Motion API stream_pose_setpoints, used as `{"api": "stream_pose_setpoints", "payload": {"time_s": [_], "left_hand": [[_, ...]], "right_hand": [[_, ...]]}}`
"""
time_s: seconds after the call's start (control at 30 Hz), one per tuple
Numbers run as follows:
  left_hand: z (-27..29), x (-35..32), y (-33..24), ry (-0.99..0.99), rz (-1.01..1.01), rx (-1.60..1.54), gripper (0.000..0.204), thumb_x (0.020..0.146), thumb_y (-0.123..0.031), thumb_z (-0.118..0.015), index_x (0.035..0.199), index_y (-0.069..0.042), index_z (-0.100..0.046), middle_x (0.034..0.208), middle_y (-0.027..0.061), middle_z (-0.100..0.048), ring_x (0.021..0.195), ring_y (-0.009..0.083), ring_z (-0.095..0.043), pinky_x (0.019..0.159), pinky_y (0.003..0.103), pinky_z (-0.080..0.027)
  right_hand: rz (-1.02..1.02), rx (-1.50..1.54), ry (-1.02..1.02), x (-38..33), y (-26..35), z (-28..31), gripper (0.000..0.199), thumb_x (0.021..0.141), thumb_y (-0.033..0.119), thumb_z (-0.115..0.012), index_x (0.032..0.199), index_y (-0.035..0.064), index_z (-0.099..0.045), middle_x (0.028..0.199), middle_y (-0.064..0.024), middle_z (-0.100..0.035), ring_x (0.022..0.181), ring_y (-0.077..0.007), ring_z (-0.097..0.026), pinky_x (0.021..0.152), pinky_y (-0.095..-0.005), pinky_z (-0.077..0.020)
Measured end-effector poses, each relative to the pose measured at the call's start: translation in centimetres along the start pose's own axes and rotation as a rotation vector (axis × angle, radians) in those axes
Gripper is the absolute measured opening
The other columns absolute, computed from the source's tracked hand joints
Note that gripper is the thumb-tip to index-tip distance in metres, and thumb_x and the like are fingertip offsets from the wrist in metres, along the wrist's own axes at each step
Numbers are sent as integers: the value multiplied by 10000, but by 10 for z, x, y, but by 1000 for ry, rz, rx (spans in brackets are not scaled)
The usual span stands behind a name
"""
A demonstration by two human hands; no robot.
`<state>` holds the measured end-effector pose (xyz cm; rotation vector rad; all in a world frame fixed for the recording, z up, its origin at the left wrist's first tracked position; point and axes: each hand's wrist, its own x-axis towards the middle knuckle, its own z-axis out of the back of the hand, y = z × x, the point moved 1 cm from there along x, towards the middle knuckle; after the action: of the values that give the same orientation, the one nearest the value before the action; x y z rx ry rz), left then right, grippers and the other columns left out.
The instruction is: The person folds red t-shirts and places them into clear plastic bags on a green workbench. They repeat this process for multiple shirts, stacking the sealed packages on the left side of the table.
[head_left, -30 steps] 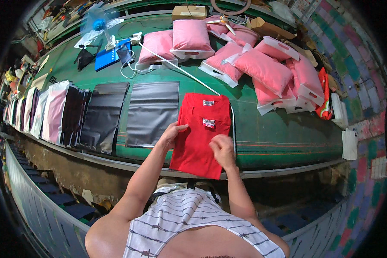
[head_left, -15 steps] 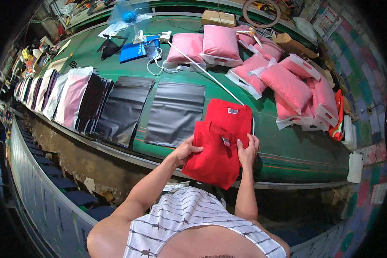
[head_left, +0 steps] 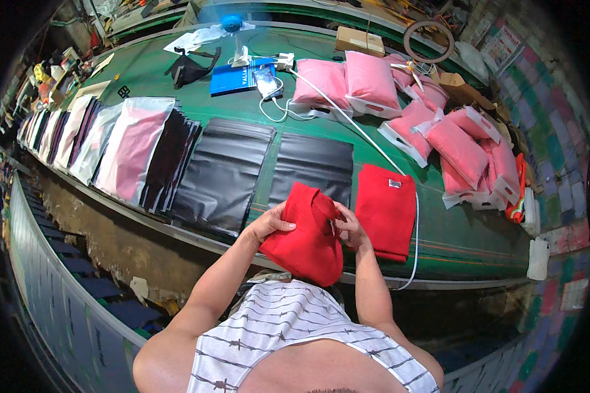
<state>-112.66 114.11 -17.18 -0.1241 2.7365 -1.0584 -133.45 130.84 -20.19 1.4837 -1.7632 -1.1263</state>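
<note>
My left hand (head_left: 269,224) grips the left side of a folded red shirt (head_left: 303,245), thumb on top. On its other side, my right hand (head_left: 351,229) pinches the edge near the collar, which is bent inward. The shirt is held up over the near edge of the table, in front of my body. Just right of it, a second folded red shirt (head_left: 385,219) lies flat, its small white label at the neck. Behind the held shirt is a flat black plastic bag (head_left: 312,160), partly covered by it. More black plastic bags (head_left: 224,173) are stacked to its left.
Rows of overlapping white, pink and dark packets (head_left: 134,150) line the left of the green table (head_left: 452,245). Filled pink bags (head_left: 462,147) are heaped at the right. Toward the back are a blue fan (head_left: 231,24), a blue box (head_left: 233,78), a phone and a white cable (head_left: 367,136).
My hands have lifted the held shirt off the other one and shifted it left relative to the table. Its collar end now curls inward. The second shirt stays lying on the table.
</note>
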Motion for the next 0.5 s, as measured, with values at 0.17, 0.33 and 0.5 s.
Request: {"api": "stream_pose_setpoints", "payload": {"time_s": [0.17, 0.33, 0.5], "left_hand": [[26, -3, -47, -105, -86, 108, 736, 813, 65, -683, 1497, -27, -426, 1375, 98, -611, 1266, 239, -592, 1111, 404, -445], [23, 23, -124, -100, -236, 311, 551, 857, 41, -661, 1393, -38, -556, 1293, 78, -663, 1185, 204, -632, 1054, 377, -485], [10, 41, -156, 25, -633, 666, 165, 849, -30, -736, 1004, -58, -785, 1424, 152, -575, 1346, 270, -516, 1154, 403, -363]], "right_hand": [[81, -90, -252, 26, 17, -11, 461, 816, 115, -748, 1247, 12, -623, 1119, -60, -708, 994, -179, -670, 922, -336, -521], [429, -585, -558, 52, 115, -51, 299, 765, -21, -759, 1043, 27, -660, 1029, -43, -713, 928, -150, -659, 865, -299, -521], [797, -939, -593, 44, 137, -82, 329, 662, -128, -773, 872, 47, -590, 1084, -89, -665, 973, -217, -634, 889, -346, -512]]}}
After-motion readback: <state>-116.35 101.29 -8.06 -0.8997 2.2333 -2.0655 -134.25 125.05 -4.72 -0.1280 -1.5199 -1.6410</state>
